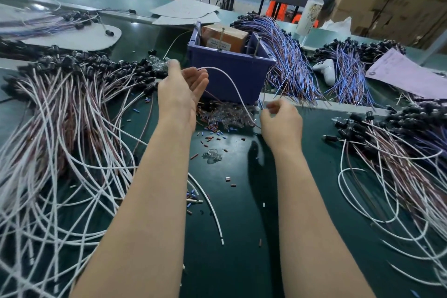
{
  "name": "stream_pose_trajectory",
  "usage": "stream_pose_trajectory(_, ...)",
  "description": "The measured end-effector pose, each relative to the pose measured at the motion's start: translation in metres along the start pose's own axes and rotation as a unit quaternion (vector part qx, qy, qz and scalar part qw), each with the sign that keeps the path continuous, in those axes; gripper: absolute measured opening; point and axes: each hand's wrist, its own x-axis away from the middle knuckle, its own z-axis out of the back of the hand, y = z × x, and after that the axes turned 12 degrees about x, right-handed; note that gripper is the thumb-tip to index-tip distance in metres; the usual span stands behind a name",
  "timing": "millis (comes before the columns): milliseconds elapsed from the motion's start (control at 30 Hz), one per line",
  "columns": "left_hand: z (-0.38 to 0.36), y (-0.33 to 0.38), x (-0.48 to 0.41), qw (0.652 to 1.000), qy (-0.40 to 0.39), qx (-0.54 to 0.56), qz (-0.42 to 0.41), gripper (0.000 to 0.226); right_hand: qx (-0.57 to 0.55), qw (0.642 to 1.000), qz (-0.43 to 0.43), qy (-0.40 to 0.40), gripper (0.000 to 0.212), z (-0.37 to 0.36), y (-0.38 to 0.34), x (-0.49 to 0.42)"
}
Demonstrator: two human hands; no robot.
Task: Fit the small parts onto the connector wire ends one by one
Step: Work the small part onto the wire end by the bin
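My left hand (180, 91) is raised in front of the blue bin, palm turned right, fingers loosely extended. A white wire (232, 83) arcs from its fingertips down to my right hand (280, 120), whose fingers are curled and pinch the wire's lower end. A heap of small clear parts with red leads (225, 116) lies on the green table between the hands. Tiny sleeve pieces (212, 138) are scattered below the heap. Whether the left fingers pinch the wire or only touch it is unclear.
A blue bin (229, 72) with a brown box stands behind the hands. Piles of white and brown connector wires (67, 128) fill the left, and another pile (399, 164) the right. Blue-purple wire bundles (290, 60), a white controller (325, 70) and a bottle (312, 9) lie farther back.
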Motion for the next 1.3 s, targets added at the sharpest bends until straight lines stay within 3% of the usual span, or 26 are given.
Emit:
stream_pose_trajectory(67,-0.002,0.000,-0.001,1.000,-0.014,-0.017,-0.015,0.020,-0.074,0.994,0.074,0.010,0.031,-0.005,-0.012,0.004)
stream_pose_trajectory(267,-0.001,-0.007,-0.001,0.989,-0.035,-0.135,-0.048,0.028,-0.145,0.972,0.178,-0.042,0.042,-0.021,-0.053,0.006)
stream_pose_trajectory(433,0.006,-0.013,-0.002,0.956,-0.057,-0.265,-0.108,0.023,-0.241,0.961,0.135,0.021,0.024,-0.024,-0.065,0.002)
stream_pose_trajectory(533,0.006,-0.013,-0.004,0.961,-0.042,-0.247,-0.118,0.014,-0.383,0.921,0.048,0.055,0.019,-0.018,-0.057,0.002)
stream_pose_trajectory(633,0.003,-0.012,-0.003,0.981,-0.039,-0.182,-0.052,0.014,-0.470,0.882,0.013,0.015,0.028,-0.010,-0.046,0.003)
stream_pose_trajectory(833,-0.002,-0.007,0.006,0.984,-0.144,-0.073,0.070,0.013,-0.424,0.902,0.047,-0.065,0.037,-0.012,-0.038,0.010)
stream_pose_trajectory(933,-0.002,-0.010,0.007,0.982,-0.157,-0.094,0.044,0.016,-0.392,0.906,0.054,-0.148,0.040,-0.010,-0.037,0.012)
stream_pose_trajectory(1033,0.000,-0.014,0.005,0.977,-0.164,-0.137,0.003,0.016,-0.374,0.911,0.042,-0.165,0.036,-0.005,-0.036,0.011)
stream_pose_trajectory(1133,0.000,-0.018,0.004,0.951,-0.200,-0.236,-0.033,0.015,-0.420,0.898,0.021,-0.127,0.028,0.002,-0.039,0.008)
stream_pose_trajectory(1300,-0.004,-0.016,0.012,0.867,-0.315,-0.387,-0.009,0.015,-0.512,0.846,0.018,-0.146,0.021,0.015,-0.048,0.004)
